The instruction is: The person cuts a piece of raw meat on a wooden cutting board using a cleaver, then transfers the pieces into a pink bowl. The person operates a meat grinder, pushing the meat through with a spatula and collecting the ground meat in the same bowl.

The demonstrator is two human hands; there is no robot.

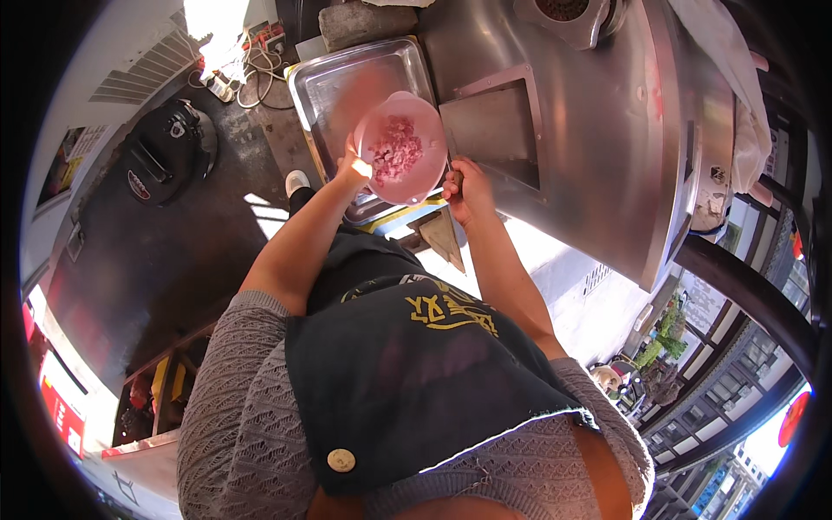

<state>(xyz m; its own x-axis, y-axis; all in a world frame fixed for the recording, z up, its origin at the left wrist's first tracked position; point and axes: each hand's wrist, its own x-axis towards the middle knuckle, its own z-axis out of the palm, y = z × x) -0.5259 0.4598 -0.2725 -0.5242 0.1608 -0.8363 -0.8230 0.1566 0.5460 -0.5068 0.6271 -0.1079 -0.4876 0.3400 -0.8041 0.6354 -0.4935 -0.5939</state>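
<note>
My left hand (355, 168) grips the left rim of a pink plastic bowl (426, 130). Small pieces of chopped pinkish meat (396, 153) lie in the bowl. The bowl is over the front right part of a rectangular stainless steel tray (318, 84), whose shiny floor shows a reddish reflection. Just right of the bowl, my right hand (469, 188) is closed around a short brown handle (458, 179), apparently wooden. What tool the handle belongs to cannot be made out.
Right of the tray is a stainless steel counter (585, 130) with a framed rectangular opening (494, 130). A stone block (367, 26) sits behind the tray. To the left, a black lidded electric cooker (172, 153) stands on a dark surface, near tangled cables (260, 75).
</note>
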